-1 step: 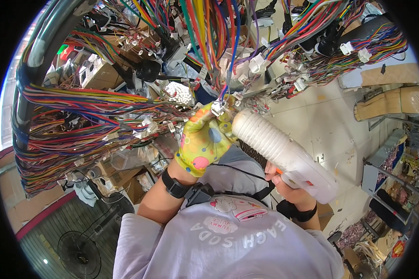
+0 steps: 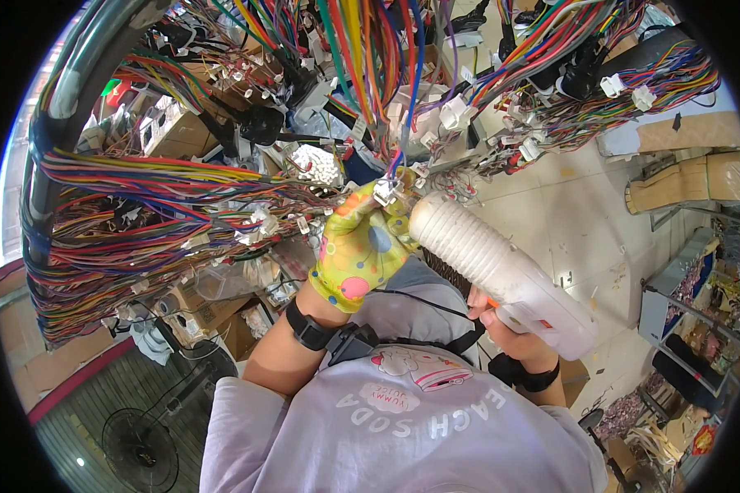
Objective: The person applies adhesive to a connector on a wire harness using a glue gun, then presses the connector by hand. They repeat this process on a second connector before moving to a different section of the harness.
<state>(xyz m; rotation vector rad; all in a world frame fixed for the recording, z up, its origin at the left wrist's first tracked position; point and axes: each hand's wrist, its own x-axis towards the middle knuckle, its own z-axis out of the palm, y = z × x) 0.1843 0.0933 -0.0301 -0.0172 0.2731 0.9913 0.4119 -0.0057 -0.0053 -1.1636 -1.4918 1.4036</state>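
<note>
My left hand [image 2: 358, 251], in a yellow glove with coloured dots, pinches a white plug connector [image 2: 386, 191] at the end of hanging coloured wires [image 2: 398, 163]. On the right, my bare right hand [image 2: 506, 329] is wrapped round the handle of a white heat gun [image 2: 501, 263]. An orange trigger shows beside its fingers. The gun's ribbed barrel slants up and left, and its round front end lies close beside the glove's fingers and the connector. Part of the right hand is hidden behind the gun's body.
Thick bundles of coloured wires [image 2: 140, 214] hang along a curved metal rail [image 2: 66, 90] at the left. More bundles [image 2: 617, 90] run across the upper right. A fan [image 2: 142, 448] stands lower left. Cardboard sheets [image 2: 691, 185] and a metal rack [image 2: 658, 308] stand on the right.
</note>
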